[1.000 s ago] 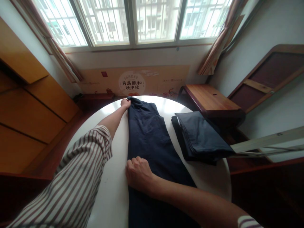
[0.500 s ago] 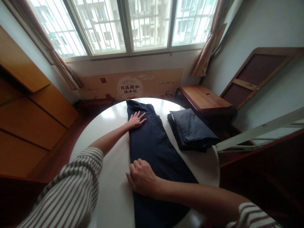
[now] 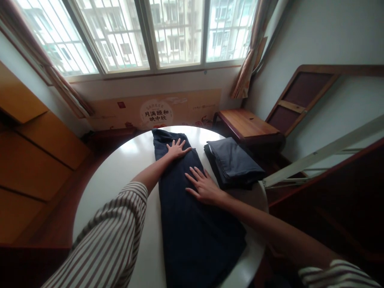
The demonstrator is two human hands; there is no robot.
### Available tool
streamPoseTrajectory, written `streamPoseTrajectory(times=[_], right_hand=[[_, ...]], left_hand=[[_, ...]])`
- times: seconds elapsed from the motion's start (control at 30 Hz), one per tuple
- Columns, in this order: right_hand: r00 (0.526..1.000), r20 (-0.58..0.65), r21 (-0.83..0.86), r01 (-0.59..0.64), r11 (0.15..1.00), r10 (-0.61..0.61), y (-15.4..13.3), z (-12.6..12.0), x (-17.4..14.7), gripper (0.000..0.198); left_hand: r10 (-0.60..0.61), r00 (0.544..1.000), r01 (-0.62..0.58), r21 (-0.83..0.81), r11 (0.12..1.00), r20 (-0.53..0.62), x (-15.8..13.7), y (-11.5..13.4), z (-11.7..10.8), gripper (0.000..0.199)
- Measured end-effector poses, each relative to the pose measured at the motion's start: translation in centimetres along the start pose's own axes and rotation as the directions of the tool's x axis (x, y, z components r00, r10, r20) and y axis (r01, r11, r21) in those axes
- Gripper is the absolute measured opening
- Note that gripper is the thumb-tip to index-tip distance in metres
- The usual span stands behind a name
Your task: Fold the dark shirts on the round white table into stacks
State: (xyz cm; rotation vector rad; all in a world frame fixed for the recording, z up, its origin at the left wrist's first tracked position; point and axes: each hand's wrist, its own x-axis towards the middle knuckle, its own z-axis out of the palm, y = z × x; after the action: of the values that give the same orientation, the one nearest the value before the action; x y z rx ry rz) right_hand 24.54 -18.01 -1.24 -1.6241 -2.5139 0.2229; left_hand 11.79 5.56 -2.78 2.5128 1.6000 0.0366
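Note:
A pair of dark navy trousers [image 3: 192, 228] lies lengthwise on the round white table [image 3: 120, 168], its near end running past the bottom of the view. My left hand [image 3: 176, 149] rests on the far part of the trousers, fingers spread flat. Nearer to me, my right hand [image 3: 205, 187] lies on the right side of the cloth, palm down with fingers apart. Just right of it sits a stack of folded dark clothes [image 3: 235, 160], the top one grey.
A low wooden side table [image 3: 247, 123] stands behind the table at the right. A pale metal rail [image 3: 324, 156] slants up from the table's right edge. Wooden cabinets [image 3: 45, 156] line the left side. Barred windows [image 3: 174, 36] fill the far wall.
My right hand has moved from the left edge of the trousers up and right, and its curled fingers have spread out. My left hand has shifted slightly right on the cloth.

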Motion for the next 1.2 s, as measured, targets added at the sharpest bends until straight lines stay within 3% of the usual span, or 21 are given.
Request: streamPoseTrajectory(times=[0.1, 0.3, 0.5, 0.63, 0.7, 0.77, 0.87, 0.93, 1.07, 1.2], right_hand=[[1.000, 0.030, 0.025, -0.009, 1.000, 0.008, -0.2, 1.0, -3.7, 0.068], [0.996, 0.034, 0.123, 0.073, 0.990, -0.078, -4.0, 1.0, -12.4, 0.077], [0.983, 0.057, 0.206, 0.161, 0.965, -0.176, -5.9, 1.4, -17.6, 0.084], [0.972, 0.036, 0.243, 0.218, 0.945, -0.233, -4.8, 0.6, -17.7, 0.083], [0.974, -0.020, 0.263, 0.222, 0.939, -0.225, -3.8, 0.0, -17.3, 0.065], [0.976, -0.141, 0.277, 0.198, 0.940, -0.164, -2.8, -0.6, -16.6, 0.043], [0.943, -0.325, 0.276, 0.165, 0.947, -0.069, -2.1, -1.3, -14.6, 0.029], [0.926, -0.362, 0.247, 0.202, 0.948, -0.103, -2.2, -1.6, -12.7, 0.026], [0.904, -0.288, 0.123, 0.361, 0.924, -0.315, -2.9, -2.0, -8.2, 0.028], [0.910, -0.183, 0.110, 0.395, 0.912, -0.372, -3.2, -2.6, -3.4, 0.036]], left_hand=[[-0.050, 0.999, 0.050, -0.022, 0.998, 0.003, 1.5, 0.0, -0.1, 0.082], [-0.086, 0.996, 0.087, -0.090, 0.992, 0.018, 3.7, -0.5, -0.1, 0.079], [0.048, 0.986, -0.087, -0.247, 0.965, -0.161, 3.2, -1.6, -1.8, 0.049], [0.203, 0.928, -0.280, -0.226, 0.933, -0.312, -2.5, -4.0, -3.0, 0.049], [0.340, 0.858, -0.430, -0.178, 0.885, -0.385, -7.4, -5.3, -2.7, 0.045], [0.449, 0.810, -0.525, -0.127, 0.841, -0.378, -13.1, -6.0, -2.0, 0.040], [0.542, 0.814, -0.565, -0.069, 0.822, -0.210, -20.8, -5.9, -0.7, 0.042], [0.538, 0.832, -0.547, -0.034, 0.837, -0.132, -24.5, -5.3, -0.2, 0.046], [0.510, 0.854, -0.511, 0.021, 0.859, -0.097, -28.6, -4.0, -0.2, 0.047], [0.566, 0.812, -0.566, 0.039, 0.823, -0.144, -30.8, -3.7, -0.5, 0.041]])
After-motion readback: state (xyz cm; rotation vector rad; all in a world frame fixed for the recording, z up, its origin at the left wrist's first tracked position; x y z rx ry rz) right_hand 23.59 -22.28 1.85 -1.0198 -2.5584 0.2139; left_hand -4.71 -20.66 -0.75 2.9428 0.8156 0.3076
